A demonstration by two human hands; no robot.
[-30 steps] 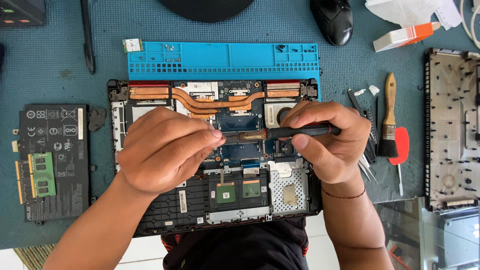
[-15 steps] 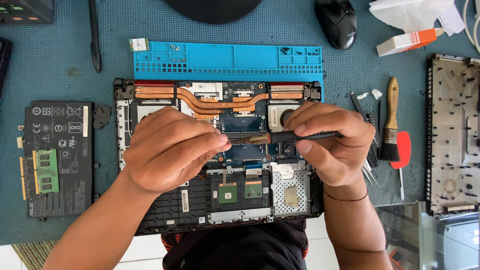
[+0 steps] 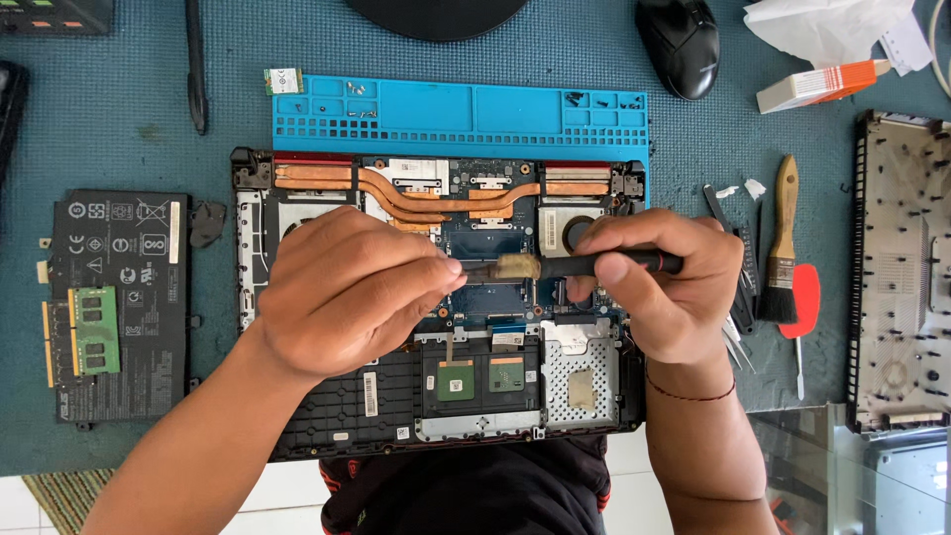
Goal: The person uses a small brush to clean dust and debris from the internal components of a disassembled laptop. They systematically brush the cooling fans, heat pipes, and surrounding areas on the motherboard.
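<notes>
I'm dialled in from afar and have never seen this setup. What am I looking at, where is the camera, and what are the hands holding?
There is no machine here: a head-worn camera looks down at one person's two bare hands. On the teal work mat lies an opened black laptop with copper heat pipes, and behind it a blue plastic parts tray. The right hand holds a black-handled small brush level over the board. The left hand pinches its bristle end. To the left lie a flat black battery pack and a green memory module; to the right lies a wooden-handled paintbrush.

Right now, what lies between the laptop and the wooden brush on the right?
In the head view, tweezers and thin tools lie between the laptop and the wooden brush.
</notes>
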